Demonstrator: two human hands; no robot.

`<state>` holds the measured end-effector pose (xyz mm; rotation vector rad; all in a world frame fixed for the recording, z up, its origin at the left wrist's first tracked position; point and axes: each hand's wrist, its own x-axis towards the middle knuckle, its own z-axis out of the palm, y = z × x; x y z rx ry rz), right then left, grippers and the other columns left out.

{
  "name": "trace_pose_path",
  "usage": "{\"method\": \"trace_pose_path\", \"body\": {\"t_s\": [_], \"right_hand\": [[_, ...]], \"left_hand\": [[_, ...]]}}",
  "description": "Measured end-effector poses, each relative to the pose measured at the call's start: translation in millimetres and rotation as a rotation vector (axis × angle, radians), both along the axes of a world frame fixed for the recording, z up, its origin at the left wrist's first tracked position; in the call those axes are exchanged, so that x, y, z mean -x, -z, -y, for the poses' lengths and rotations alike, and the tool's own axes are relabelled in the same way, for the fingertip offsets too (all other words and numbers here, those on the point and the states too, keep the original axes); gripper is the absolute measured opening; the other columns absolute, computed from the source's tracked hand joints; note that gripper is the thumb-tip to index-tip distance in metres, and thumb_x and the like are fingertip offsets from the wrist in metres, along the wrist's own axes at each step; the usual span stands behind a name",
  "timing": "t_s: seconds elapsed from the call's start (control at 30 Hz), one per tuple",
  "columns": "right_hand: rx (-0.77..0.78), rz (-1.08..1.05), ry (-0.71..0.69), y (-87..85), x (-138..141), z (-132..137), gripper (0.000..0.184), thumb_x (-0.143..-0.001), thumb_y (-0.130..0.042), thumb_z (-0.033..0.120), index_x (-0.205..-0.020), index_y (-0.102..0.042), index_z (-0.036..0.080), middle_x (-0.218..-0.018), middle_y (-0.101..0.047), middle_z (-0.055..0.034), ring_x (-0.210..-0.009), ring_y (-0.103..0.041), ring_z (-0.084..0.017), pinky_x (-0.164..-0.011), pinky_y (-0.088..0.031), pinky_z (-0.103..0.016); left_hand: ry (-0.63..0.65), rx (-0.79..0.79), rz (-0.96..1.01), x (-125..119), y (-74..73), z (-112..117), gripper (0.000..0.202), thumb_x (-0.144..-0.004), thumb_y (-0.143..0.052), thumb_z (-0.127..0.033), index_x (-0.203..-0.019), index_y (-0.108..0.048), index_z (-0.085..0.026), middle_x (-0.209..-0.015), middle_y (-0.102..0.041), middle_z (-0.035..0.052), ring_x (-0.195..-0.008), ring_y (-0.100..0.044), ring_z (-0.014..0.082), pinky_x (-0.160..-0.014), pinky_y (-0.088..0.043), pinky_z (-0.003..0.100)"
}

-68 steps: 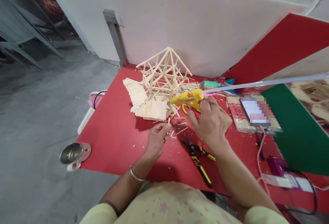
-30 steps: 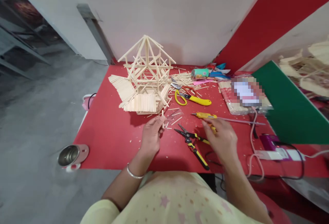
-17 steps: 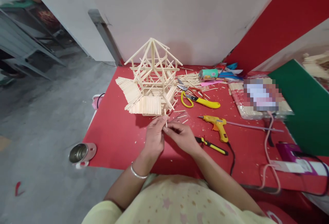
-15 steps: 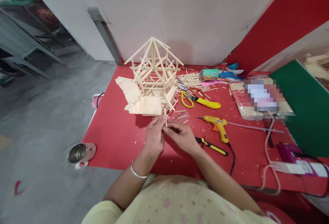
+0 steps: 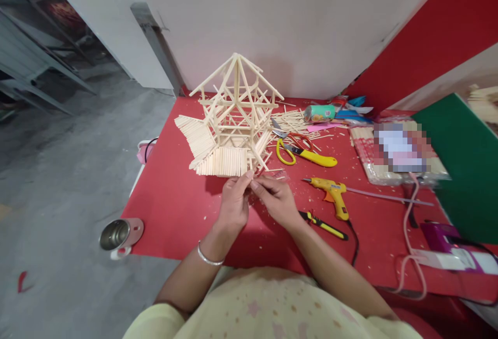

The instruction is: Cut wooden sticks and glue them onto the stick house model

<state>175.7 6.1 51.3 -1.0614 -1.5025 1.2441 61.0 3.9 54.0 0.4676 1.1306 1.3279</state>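
A model house of thin wooden sticks [image 5: 236, 108] stands on the red table, with an open pointed roof frame and slatted panels around its base. Just in front of its front slatted panel [image 5: 229, 161], my left hand [image 5: 234, 201] and my right hand [image 5: 277, 201] meet at the fingertips. Between them they pinch a short wooden stick [image 5: 252, 175]; most of it is hidden by the fingers. Both hands are closed. Whether the stick touches the model I cannot tell.
Right of the model lie scissors [image 5: 286, 152], a yellow-handled cutting tool [image 5: 317, 159], loose sticks [image 5: 290, 121] and a green can [image 5: 321, 113]. A yellow glue gun [image 5: 330, 193] and a utility knife [image 5: 327, 227] lie nearer. At the left edge stands a metal mug [image 5: 121, 235].
Both hands have moved slightly up toward the model's front edge. The stick, plainly visible upright before, is now mostly covered by my fingers. The view has shifted a little.
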Motion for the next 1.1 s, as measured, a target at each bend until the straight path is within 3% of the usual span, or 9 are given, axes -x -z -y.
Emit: {"method": "trace_pose_path", "body": {"t_s": [0.13, 0.27, 0.87, 1.1], "right_hand": [[0.001, -0.022, -0.001, -0.8, 2.9, -6.1, 0.033, -0.096, -0.065, 0.047, -0.087, -0.08, 0.019, -0.079, -0.069, -0.0018, -0.076, -0.063, -0.016, -0.074, -0.05, -0.028], [0.017, -0.032, 0.03, 2.5, 6.2, -9.4, 0.031, -0.096, -0.065, 0.045, -0.088, -0.081, 0.019, -0.079, -0.071, -0.0021, -0.077, -0.064, -0.016, -0.075, -0.05, -0.027], [-0.021, -0.048, 0.005, 3.1, 8.7, -17.1, 0.029, -0.094, -0.066, 0.044, -0.087, -0.081, 0.02, -0.081, -0.076, -0.0007, -0.076, -0.066, -0.015, -0.075, -0.05, -0.027], [0.018, -0.076, -0.064, 4.1, 3.1, -14.0, 0.039, -0.1, -0.058, 0.051, -0.092, -0.08, 0.02, -0.084, -0.073, -0.0018, -0.08, -0.066, -0.016, -0.076, -0.052, -0.028]], "left_hand": [[-0.025, 0.021, 0.138, 1.7, -7.7, -3.5, 0.034, -0.069, -0.086, -0.042, -0.09, -0.077, -0.016, -0.089, -0.075, 0.0079, -0.083, -0.069, 0.0198, -0.072, -0.055, 0.03], [-0.046, 0.044, 0.204, 3.3, -9.1, -7.2, 0.035, -0.067, -0.089, -0.039, -0.087, -0.077, -0.014, -0.087, -0.074, 0.0061, -0.081, -0.069, 0.017, -0.076, -0.055, 0.028], [-0.09, 0.032, 0.175, 4.9, -8.9, -19.6, 0.029, -0.065, -0.089, -0.03, -0.086, -0.073, -0.016, -0.08, -0.072, 0.0013, -0.073, -0.067, 0.0134, -0.075, -0.056, 0.027], [-0.082, 0.103, 0.168, 6.6, -16.4, -18.2, 0.026, -0.068, -0.087, -0.034, -0.081, -0.071, -0.017, -0.069, -0.068, 0.0007, -0.063, -0.063, 0.0134, -0.062, -0.052, 0.025]]}}
